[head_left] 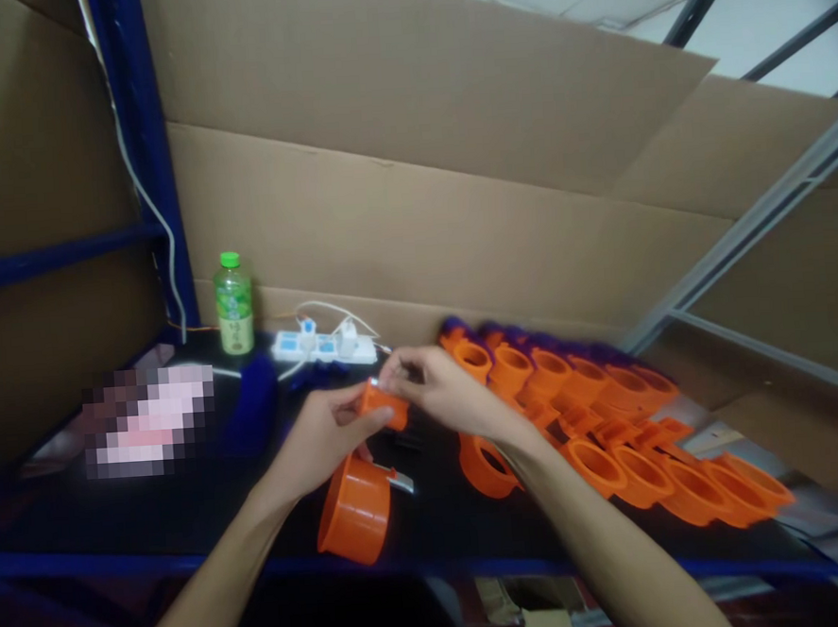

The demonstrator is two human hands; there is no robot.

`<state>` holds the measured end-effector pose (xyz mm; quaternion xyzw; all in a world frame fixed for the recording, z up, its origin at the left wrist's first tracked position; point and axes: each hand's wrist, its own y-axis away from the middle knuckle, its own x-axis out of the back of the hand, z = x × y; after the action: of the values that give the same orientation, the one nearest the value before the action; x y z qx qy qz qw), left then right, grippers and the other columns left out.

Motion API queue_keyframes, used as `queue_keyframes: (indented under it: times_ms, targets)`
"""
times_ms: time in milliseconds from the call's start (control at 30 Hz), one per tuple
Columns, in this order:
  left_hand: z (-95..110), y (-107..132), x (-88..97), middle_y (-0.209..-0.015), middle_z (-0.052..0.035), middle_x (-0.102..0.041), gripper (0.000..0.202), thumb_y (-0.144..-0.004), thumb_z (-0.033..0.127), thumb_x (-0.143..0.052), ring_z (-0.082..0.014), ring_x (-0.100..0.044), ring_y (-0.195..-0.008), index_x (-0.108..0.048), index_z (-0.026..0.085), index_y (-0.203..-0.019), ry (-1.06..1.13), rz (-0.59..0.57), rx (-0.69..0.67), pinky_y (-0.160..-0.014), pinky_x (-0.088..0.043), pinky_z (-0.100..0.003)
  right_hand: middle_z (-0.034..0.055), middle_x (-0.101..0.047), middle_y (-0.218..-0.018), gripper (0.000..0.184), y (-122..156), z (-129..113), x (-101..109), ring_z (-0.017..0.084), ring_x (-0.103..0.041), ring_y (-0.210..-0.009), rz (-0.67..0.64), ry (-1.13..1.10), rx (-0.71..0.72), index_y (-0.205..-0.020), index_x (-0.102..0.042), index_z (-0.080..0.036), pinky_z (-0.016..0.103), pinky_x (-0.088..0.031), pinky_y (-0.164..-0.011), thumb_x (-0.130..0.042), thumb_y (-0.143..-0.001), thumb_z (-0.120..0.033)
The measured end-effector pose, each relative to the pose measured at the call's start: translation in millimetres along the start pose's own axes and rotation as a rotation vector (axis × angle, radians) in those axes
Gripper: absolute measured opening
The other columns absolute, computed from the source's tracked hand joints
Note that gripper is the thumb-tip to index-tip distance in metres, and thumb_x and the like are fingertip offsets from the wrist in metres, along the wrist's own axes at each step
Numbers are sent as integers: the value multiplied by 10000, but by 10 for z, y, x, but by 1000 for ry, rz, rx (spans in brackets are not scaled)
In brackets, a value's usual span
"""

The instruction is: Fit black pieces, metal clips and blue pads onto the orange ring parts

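Note:
My left hand (pixel 327 428) is closed around the small boxy end of an orange plastic ring-shaped piece (pixel 356 511). The wide round part of this piece hangs below my fingers, above the front of the table, with a short pale strip sticking out at its right side. My right hand (pixel 423 379) meets the boxy end from the right, its thumb and fingers pinched together at the top edge beside a small whitish bit. What lies between those fingertips is too small and blurred to make out.
Several similar orange ring pieces (pixel 550 367) stand in rows on the black tabletop (pixel 211 515) at right. Behind my hands lies a white power strip (pixel 325 348) with plugs and cables. A green-capped bottle (pixel 234 306) stands by the cardboard wall (pixel 419 209). A blue post (pixel 144 160) rises at left.

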<state>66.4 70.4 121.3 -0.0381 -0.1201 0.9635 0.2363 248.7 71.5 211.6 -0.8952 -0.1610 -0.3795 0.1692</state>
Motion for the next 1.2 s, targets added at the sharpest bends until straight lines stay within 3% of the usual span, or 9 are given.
queue_keyframes:
  times_ms: [167, 267, 367, 500, 700, 833, 933, 1100, 1200]
  targets:
    - [11, -11, 11, -758, -34, -709, 432, -813, 476, -740, -129, -585, -509, -736, 173, -1121, 39, 31, -8, -497, -473, -245, 38, -689, -814, 253, -51, -98, 64, 146, -578, -737, -50, 22, 0, -870, -694, -145, 272, -451, -693, -622, -922, -382]
    - [52, -17, 50, -870, -46, -737, 433, -787, 465, -772, -114, -591, -515, -720, 177, -1106, 94, 127, -15, -508, -492, -242, 48, -722, -870, 274, 18, -8, 85, 163, -626, -782, 117, 107, 0, -904, -705, -162, 282, -456, -723, -563, -965, -389]
    - [86, -13, 106, -784, -12, -708, 409, -795, 455, -770, -107, -593, -520, -701, 176, -1085, 135, 329, -50, -544, -504, -233, 59, -734, -938, 259, 215, 212, -9, 183, -656, -854, 256, 343, -13, -921, -700, -183, 301, -458, -777, -508, -999, -339]
    - [98, -6, 122, -726, 18, -663, 368, -802, 452, -762, -100, -589, -513, -680, 173, -1028, 201, 402, -72, -542, -490, -219, 64, -716, -976, 94, 542, 523, -282, 199, -659, -846, 48, 712, -104, -963, -694, -201, 292, -435, -691, -621, -909, -174]
    - [72, -30, 60, -699, 27, -654, 380, -781, 457, -774, -109, -583, -509, -664, 180, -1018, 212, 367, -35, -552, -497, -230, 88, -697, -1005, 123, 701, 710, -518, 238, -654, -882, 6, 943, -151, -965, -658, -193, 317, -426, -645, -639, -871, -116]
    - [75, -33, 70, -689, 21, -659, 373, -780, 461, -770, -110, -580, -511, -674, 177, -1002, 205, 367, -46, -532, -478, -219, 85, -693, -1040, 214, 693, 749, -511, 238, -658, -934, -16, 857, -171, -1027, -657, -190, 319, -469, -719, -626, -853, -70]
    - [81, -36, 77, -742, 6, -690, 387, -780, 453, -767, -107, -592, -507, -674, 177, -1036, 198, 376, -63, -521, -484, -222, 70, -702, -1059, 225, 713, 744, -427, 220, -664, -941, 26, 672, -168, -1047, -662, -202, 317, -491, -779, -634, -857, -85]
    - [65, -52, 43, -930, -37, -731, 432, -741, 417, -810, -117, -636, -581, -655, 180, -1068, 181, 305, -57, -548, -542, -246, 37, -684, -905, 176, 747, 509, -204, 182, -650, -762, 273, 305, -61, -1084, -665, -229, 304, -504, -683, -633, -929, -305]
    - [53, -46, -6, -998, -64, -729, 494, -721, 403, -834, -156, -673, -708, -635, 179, -1114, 164, 226, -34, -592, -578, -267, 55, -692, -961, 184, 721, 290, -147, 200, -656, -830, 414, 244, 70, -1075, -680, -237, 329, -527, -722, -655, -922, -336]
